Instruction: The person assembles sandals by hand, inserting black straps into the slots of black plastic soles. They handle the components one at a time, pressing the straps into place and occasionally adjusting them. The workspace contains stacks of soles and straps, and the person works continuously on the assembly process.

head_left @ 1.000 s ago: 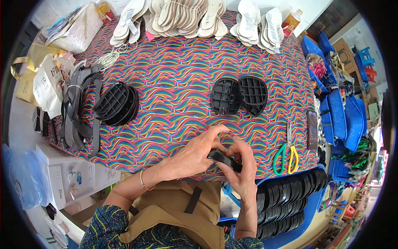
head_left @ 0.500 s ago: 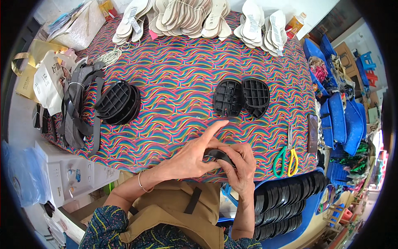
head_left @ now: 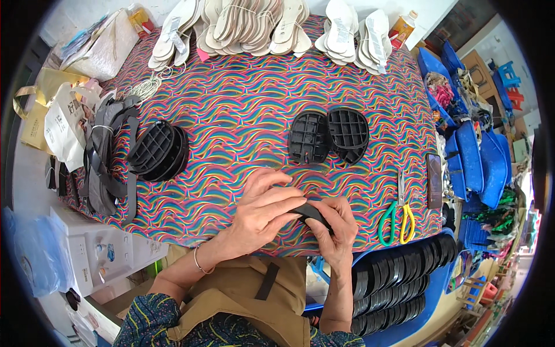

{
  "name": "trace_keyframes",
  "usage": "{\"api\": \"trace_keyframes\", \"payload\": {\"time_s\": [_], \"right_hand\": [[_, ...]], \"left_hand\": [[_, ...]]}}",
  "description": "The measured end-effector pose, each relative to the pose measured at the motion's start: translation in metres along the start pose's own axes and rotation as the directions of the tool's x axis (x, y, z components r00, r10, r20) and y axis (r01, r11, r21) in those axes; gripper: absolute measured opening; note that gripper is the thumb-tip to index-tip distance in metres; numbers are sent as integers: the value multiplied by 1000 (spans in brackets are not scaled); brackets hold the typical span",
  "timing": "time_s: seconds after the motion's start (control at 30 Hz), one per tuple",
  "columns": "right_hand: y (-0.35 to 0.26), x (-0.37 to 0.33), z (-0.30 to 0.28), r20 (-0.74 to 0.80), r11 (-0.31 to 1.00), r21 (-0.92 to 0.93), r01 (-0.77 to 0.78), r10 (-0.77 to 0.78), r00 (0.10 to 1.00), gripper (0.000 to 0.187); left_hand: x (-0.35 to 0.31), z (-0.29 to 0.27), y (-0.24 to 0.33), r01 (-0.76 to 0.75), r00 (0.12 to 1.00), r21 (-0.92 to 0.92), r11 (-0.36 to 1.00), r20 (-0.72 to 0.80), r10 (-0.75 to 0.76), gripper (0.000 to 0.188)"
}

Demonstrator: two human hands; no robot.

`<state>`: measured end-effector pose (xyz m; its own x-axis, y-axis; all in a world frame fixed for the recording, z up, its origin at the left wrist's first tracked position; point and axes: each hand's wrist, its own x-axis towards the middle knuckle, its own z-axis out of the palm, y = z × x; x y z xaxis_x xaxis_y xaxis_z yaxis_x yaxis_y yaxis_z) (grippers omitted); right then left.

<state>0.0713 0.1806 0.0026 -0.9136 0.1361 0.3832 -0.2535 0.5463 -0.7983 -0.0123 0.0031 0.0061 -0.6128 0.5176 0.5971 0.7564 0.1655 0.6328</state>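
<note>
Table cover (head_left: 248,110): wavy, many-coloured stripes, spread across the middle and running under most of the things here.
Blue bin (head_left: 435,296): beside the table's near right edge, filled with rows of curved black pieces (head_left: 388,289).
Pale sole-shaped sheets (head_left: 243,26): tied in bundles along the far edge.
Dark straps (head_left: 103,153): bundled with a pale tie at the left side.
Left hand (head_left: 261,213): thumb and forefinger pinch the near-left end of the held part, the other fingers spread above.
Right hand (head_left: 336,230): clamped on the same part, thumb over its near side; the two hands are close together.
Left stack (head_left: 155,147): black rounded pieces, grid side showing, just beside the straps.
Right group (head_left: 348,127): similar black grid-backed pieces, side by side and overlapping, beyond the hands.
Scissors (head_left: 388,224): one green handle, one yellow, blades pointing away.
Phone (head_left: 434,180): dark, lying near the right edge.
Black curved part (head_left: 312,216): between both hands, above the table's near edge, partly hidden by fingers.
</note>
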Motion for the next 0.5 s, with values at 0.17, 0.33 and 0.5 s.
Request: {"api": "trace_keyframes", "payload": {"time_s": [0.17,0.33,0.5], "right_hand": [[2,0,1,-38,1000,23,20,-20,999,29],[6,-2,2,-67,999,52,15,-11,998,28],[8,-4,3,-104,998,50,27,-22,994,26]], "left_hand": [[2,7,1,-22,1000,71,997,-16,24,28],[5,11,2,-47,998,119,992,-23,51,25],[6,13,-3,-66,995,90,994,-73,73,21]]}}
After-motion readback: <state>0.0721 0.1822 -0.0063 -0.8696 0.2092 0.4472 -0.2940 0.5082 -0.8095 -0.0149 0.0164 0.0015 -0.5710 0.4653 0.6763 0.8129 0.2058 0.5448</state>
